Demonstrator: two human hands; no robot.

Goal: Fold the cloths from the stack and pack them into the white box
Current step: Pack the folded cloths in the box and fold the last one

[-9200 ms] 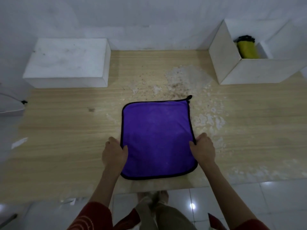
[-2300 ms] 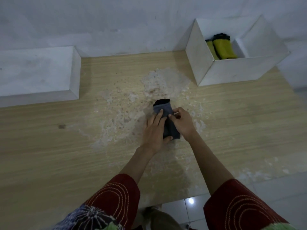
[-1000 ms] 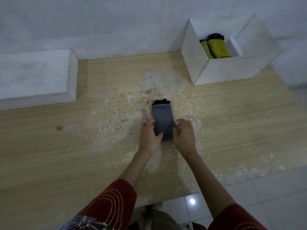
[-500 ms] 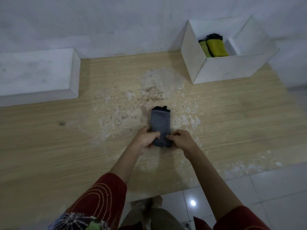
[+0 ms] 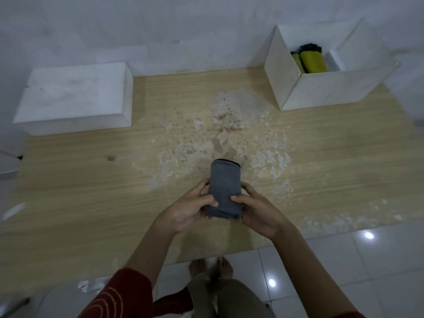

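Lifted since half a second ago: the folded cloth (image 5: 224, 189) lay flat on the counter (image 5: 91, 191) with both hands at its near end; now it's up in both hands, near end raised toward the camera. Whether the far end is off the wood, I can't tell. Camera has shifted too, so both boxes sit a bit differently in frame.

Cloth: grey, black edging showing at the far end, folded into a narrow bundle. Long axis runs near-to-far, roughly straight up the frame, far end pointing at the pale worn patch in the middle of the counter. It sits at centre frame, slightly below the middle.

Hands: left hand (image 5: 190, 207) closed around the cloth's left side, thumb over the top face. Right hand (image 5: 257, 210) closed on the right side, thumb likewise on top. Thumbs nearly meet over the near half.

Counts:
- 1 grey cloth, in the hands
- 2 yellow cloths (image 5: 313, 61), folded, standing side by side inside the white box (image 5: 321, 90), upper right of frame
- 1 closed white block (image 5: 73, 95), upper left, well apart from the cloth
- 2 hands, 2 red sleeves (image 5: 124, 294) at the bottom edge, right one barely visible

Bare feet visible on the tiled floor (image 5: 344, 271), bottom centre.
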